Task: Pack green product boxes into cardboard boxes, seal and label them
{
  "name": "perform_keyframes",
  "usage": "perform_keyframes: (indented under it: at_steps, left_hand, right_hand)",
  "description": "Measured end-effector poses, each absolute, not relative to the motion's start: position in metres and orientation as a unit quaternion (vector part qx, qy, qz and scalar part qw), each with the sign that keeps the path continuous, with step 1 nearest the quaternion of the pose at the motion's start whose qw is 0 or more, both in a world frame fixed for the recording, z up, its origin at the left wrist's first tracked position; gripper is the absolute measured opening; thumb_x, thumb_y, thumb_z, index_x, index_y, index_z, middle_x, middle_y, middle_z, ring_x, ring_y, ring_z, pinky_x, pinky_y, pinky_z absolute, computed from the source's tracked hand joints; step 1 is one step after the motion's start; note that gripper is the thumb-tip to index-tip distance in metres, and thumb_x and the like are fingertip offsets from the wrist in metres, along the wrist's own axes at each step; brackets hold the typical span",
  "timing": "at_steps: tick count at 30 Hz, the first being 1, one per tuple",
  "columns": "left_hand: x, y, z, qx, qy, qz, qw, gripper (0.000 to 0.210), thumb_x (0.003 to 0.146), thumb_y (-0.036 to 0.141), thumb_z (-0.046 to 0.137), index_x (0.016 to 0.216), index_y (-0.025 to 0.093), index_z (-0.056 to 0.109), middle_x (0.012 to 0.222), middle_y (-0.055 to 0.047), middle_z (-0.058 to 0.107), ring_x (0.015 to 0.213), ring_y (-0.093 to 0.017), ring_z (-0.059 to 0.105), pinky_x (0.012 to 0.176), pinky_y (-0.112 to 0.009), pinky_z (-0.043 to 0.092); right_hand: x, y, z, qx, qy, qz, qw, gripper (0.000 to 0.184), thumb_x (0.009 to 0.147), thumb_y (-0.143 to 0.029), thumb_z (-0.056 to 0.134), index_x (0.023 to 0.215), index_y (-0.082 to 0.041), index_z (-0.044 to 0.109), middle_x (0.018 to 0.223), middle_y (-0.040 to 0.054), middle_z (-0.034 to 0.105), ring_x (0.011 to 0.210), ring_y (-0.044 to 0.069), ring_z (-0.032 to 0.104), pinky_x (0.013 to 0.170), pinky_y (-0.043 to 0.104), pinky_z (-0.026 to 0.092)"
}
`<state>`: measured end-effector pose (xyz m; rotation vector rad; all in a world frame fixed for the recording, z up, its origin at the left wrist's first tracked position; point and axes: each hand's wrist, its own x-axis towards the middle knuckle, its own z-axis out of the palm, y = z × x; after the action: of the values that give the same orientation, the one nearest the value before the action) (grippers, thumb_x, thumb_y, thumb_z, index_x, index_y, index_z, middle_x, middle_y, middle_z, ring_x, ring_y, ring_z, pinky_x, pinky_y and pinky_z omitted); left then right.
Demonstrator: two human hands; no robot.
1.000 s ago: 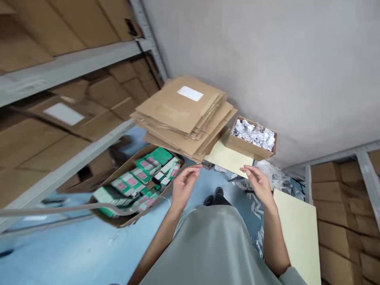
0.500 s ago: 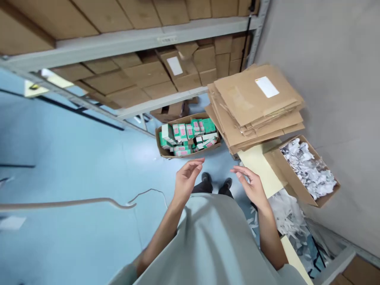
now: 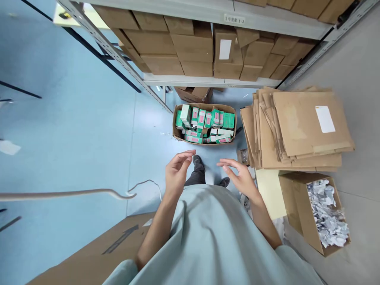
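Observation:
My left hand (image 3: 177,171) hovers in front of my body, fingers stretched forward and thumb apart, with nothing in it. Level with it, my right hand (image 3: 240,177) is likewise empty, its fingers extended toward the left one. A gap lies between the two hands, and one of my shoes (image 3: 198,160) shows there. Beyond them on the floor stands an open cardboard carton (image 3: 174,130) filled with several small green and white boxes (image 3: 202,118), some with pink panels. Neither hand touches it.
A metal shelf (image 3: 190,81) packed with brown cardboard boxes (image 3: 196,49) stands ahead. To the right, flattened cartons (image 3: 308,126) are stacked by a box of crumpled paper (image 3: 329,213). A large cardboard box (image 3: 97,253) is at lower left, near a pale cable (image 3: 89,192).
The view has turned, and the shelf now looks squarer. The large cardboard box at lower left has come into sight. Both hands keep the same empty, open pose.

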<state>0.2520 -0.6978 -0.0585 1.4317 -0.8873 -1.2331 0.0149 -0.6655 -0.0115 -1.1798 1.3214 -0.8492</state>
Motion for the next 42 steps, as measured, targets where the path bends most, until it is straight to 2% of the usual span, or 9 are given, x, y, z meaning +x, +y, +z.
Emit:
perform_keyframes:
  at_steps: [6, 15, 18, 21, 25, 27, 33, 42]
  left_hand:
    - [0.319, -0.786, -0.082, 0.610, -0.319, -0.510, 0.516, 0.028, 0.089, 0.049, 0.083, 0.097, 0.022, 0.078, 0.116, -0.010, 0.084, 0.121, -0.029, 0.078, 0.116, -0.049, 0.057]
    - [0.403, -0.887, -0.105, 0.634, -0.267, -0.532, 0.494, 0.020, 0.092, 0.041, 0.080, 0.099, 0.023, 0.080, 0.117, -0.010, 0.084, 0.123, -0.028, 0.076, 0.119, -0.047, 0.054]
    - [0.412, -0.914, -0.120, 0.645, -0.234, -0.537, 0.491, 0.021, 0.090, 0.041, 0.082, 0.099, 0.022, 0.080, 0.115, -0.010, 0.083, 0.122, -0.029, 0.076, 0.117, -0.047, 0.055]
    - [0.417, -0.939, -0.145, 0.648, -0.183, -0.558, 0.484, 0.021, 0.086, 0.040, 0.084, 0.097, 0.022, 0.080, 0.116, -0.011, 0.083, 0.119, -0.029, 0.076, 0.117, -0.047, 0.054]
    - [0.423, -0.969, -0.184, 0.649, -0.114, -0.589, 0.467, 0.025, 0.080, 0.041, 0.085, 0.095, 0.022, 0.079, 0.117, -0.011, 0.084, 0.115, -0.029, 0.078, 0.117, -0.047, 0.054]
    - [0.424, -0.981, -0.202, 0.659, -0.097, -0.581, 0.468, 0.025, 0.078, 0.040, 0.085, 0.095, 0.022, 0.079, 0.115, -0.010, 0.084, 0.114, -0.028, 0.078, 0.117, -0.046, 0.054]
    - [0.422, -1.006, -0.258, 0.672, -0.057, -0.568, 0.471, 0.027, 0.078, 0.040, 0.085, 0.095, 0.021, 0.078, 0.112, -0.010, 0.083, 0.115, -0.027, 0.077, 0.121, -0.045, 0.052]
    - [0.428, -1.034, -0.371, 0.653, 0.046, -0.600, 0.460, 0.032, 0.075, 0.039, 0.085, 0.099, 0.019, 0.077, 0.113, -0.013, 0.083, 0.109, -0.027, 0.079, 0.116, -0.047, 0.055]
  right_hand:
    - [0.083, -0.769, -0.010, -0.511, 0.573, -0.332, 0.549, 0.039, 0.108, -0.057, 0.067, 0.133, -0.029, 0.079, 0.127, 0.0064, 0.085, 0.124, 0.026, 0.079, 0.116, 0.043, 0.058]
    - [0.168, -0.907, -0.048, -0.504, 0.591, -0.277, 0.566, 0.048, 0.106, -0.065, 0.068, 0.134, -0.028, 0.077, 0.129, 0.0096, 0.085, 0.126, 0.029, 0.078, 0.115, 0.047, 0.058]
    - [0.181, -0.948, -0.063, -0.528, 0.580, -0.243, 0.571, 0.046, 0.107, -0.062, 0.067, 0.138, -0.027, 0.075, 0.133, 0.0102, 0.083, 0.128, 0.028, 0.077, 0.117, 0.047, 0.057]
    - [0.187, -0.989, -0.084, -0.586, 0.575, -0.185, 0.540, 0.044, 0.111, -0.054, 0.062, 0.145, -0.027, 0.071, 0.139, 0.0104, 0.080, 0.129, 0.028, 0.077, 0.117, 0.046, 0.057]
    - [0.195, -1.040, -0.119, -0.700, 0.592, -0.039, 0.397, 0.045, 0.112, -0.036, 0.057, 0.155, -0.024, 0.065, 0.152, 0.0155, 0.072, 0.140, 0.034, 0.069, 0.120, 0.053, 0.053]
    - [0.201, -1.063, -0.137, -0.741, 0.567, 0.040, 0.356, 0.046, 0.111, -0.029, 0.057, 0.156, -0.020, 0.064, 0.153, 0.0177, 0.071, 0.142, 0.036, 0.067, 0.122, 0.055, 0.051]
    - [0.232, -1.123, -0.196, -0.771, 0.511, 0.165, 0.344, 0.047, 0.113, -0.025, 0.055, 0.160, -0.015, 0.059, 0.148, 0.0187, 0.073, 0.139, 0.034, 0.068, 0.118, 0.048, 0.052]
    - [0.283, -1.177, -0.304, -0.769, 0.477, 0.213, 0.370, 0.039, 0.115, -0.026, 0.055, 0.152, -0.018, 0.064, 0.149, 0.0169, 0.072, 0.140, 0.031, 0.068, 0.115, 0.042, 0.053]
